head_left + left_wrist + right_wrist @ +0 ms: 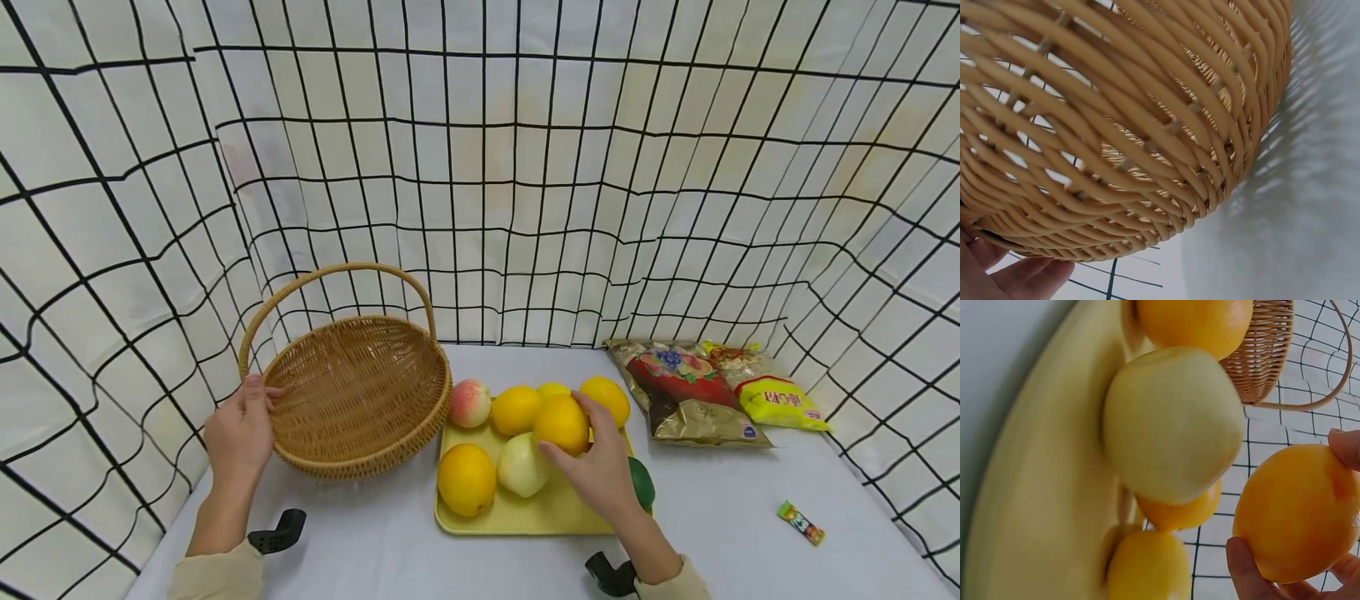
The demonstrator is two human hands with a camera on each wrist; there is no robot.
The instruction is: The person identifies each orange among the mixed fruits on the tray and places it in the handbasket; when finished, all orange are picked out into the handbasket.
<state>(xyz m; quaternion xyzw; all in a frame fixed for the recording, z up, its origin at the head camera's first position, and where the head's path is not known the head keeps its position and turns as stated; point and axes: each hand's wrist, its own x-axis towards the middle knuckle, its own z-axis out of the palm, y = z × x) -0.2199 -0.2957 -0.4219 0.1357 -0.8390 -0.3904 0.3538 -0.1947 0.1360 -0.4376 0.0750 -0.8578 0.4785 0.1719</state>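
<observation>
A brown wicker basket (pixel 360 392) with an arched handle stands tilted, its hollow facing me and nothing inside. My left hand (pixel 238 433) grips it at the left, where handle meets rim. In the left wrist view, its woven wall (pixel 1147 137) hides most of that hand. My right hand (pixel 600 471) holds an orange (pixel 561 423) between thumb and fingers, above a yellow tray (pixel 525 523). The right wrist view shows this orange (pixel 1297 512) apart from the pale round fruit (pixel 1172 425). A peach (pixel 470 403), another orange (pixel 467 481) and several yellow fruits lie on the tray.
A dark green fruit (pixel 641 483) is partly behind my right wrist. Back right lie a gold-and-red snack bag (pixel 693 392) and a yellow packet (pixel 780 402). A small wrapped stick (pixel 801 523) is at the right. Black-gridded white walls (pixel 480 167) enclose the table.
</observation>
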